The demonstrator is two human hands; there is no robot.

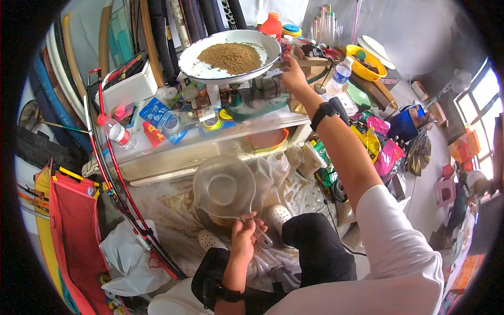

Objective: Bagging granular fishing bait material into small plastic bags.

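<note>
Some right-hand fingers are hidden, grip unclear; left-hand fingers clasp a clear, handled jug.

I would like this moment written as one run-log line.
left hand: holds clear plastic bowl by its handle | right hand: beside white basin, contact unclear | basin: holds brown granular heap

Two hands: left hand, right hand. One clear jug, centre. One white pan, 12 o'clock. One yellow bowl, 2 o'clock. Two white shoes: 5 o'clock shoe, 7 o'clock shoe.
</note>
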